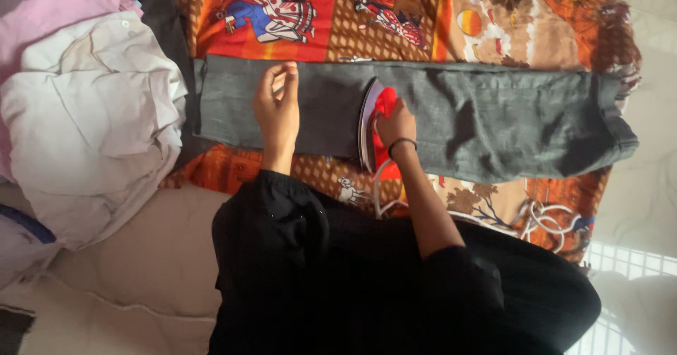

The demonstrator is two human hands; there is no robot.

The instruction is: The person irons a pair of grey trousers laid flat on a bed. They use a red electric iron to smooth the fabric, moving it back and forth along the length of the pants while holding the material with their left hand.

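Dark grey trousers (486, 119) lie flat (faintly creased); the left hand (277, 108) presses them open-palmed, the right hand (396, 126) grips the red iron (374, 126).

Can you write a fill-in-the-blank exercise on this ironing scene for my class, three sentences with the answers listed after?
1. The right hand grips the red handle of the ____, which stands on the grey trousers.
2. The left hand lies ____ on the trousers, palm down.
3. Under the trousers lies a patterned cloth whose main colour is ____.

Missing words: iron; flat; orange
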